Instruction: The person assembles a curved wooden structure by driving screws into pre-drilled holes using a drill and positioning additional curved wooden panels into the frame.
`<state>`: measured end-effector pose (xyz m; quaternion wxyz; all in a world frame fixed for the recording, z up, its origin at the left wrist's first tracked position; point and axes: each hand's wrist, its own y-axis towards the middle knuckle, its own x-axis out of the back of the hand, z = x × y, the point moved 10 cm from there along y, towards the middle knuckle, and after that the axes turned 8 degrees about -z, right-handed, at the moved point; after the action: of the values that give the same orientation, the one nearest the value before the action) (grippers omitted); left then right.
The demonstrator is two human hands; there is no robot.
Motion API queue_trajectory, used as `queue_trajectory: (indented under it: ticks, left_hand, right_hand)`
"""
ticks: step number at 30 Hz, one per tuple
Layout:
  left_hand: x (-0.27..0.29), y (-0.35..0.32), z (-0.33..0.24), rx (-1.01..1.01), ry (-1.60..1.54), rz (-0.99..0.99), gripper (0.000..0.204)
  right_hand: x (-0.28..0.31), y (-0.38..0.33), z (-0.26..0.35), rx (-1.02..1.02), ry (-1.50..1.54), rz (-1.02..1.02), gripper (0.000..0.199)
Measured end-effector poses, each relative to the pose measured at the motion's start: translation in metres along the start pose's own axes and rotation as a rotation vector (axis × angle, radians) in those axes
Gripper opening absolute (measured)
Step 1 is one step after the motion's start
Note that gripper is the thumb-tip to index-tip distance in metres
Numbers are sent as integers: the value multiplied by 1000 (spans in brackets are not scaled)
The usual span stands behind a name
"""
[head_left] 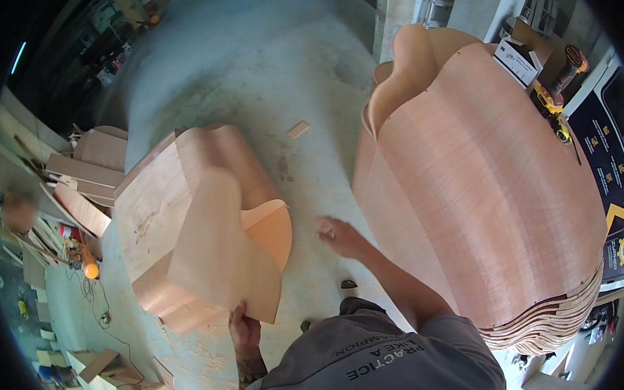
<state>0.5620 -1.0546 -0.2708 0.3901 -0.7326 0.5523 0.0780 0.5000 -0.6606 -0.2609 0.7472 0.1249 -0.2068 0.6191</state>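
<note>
Left hand grips the lower corner of a curved plywood panel, fingers wrapped around its bottom edge low in the view, just left of the person's grey shirt. Right hand hangs free over the floor with the arm stretched out from the shoulder, fingers loosely curled and holding nothing; it sits between the two stacks of wood, close to neither.

Underfoot is a bare concrete floor, grey and dusty, with pale sawdust scattered near the person's feet. One small wood offcut lies alone on the concrete further out. Along the left edge, flat plywood scraps and boards are piled up, with an orange tool and a trailing cable on the floor beside them.

The held panel is pale pinkish-brown veneer, smooth, bent in a wavy profile, and it stands tilted on top of a low stack of shaped plywood of the same outline, directly in front of the left hand. To the right rises a much larger stack of wavy plywood panels, its layered edges showing as thin stripes along the lower right side. On the far end of that stack rest a white cardboard box and a yellow cordless drill.
</note>
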Motion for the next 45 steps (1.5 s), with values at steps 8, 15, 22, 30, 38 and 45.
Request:
queue_trajectory:
  ticks: [8, 15, 22, 30, 38, 45]
  left_hand:
    - [-221, 70, 24, 299, 295, 528, 51]
    - [-317, 162, 33, 325, 678, 775, 50]
    - [-298, 331, 52, 165, 1003, 529, 37]
    - [-111, 453, 129, 396, 1308, 670, 37]
    - [-320, 462, 143, 30, 1643, 953, 37]
    - [-447, 589, 170, 331, 1586, 652, 38]
  right_hand:
    - [191, 101, 57, -95, 1246, -171, 89]
    - [233, 125, 84, -20, 1256, -540, 62]
    - [330, 115, 111, 151, 780, -1270, 45]
    - [434, 97, 146, 217, 213, -1722, 28]
    - [478, 168, 148, 241, -183, -1817, 48]
    - [483, 305, 130, -55, -614, -1680, 89]
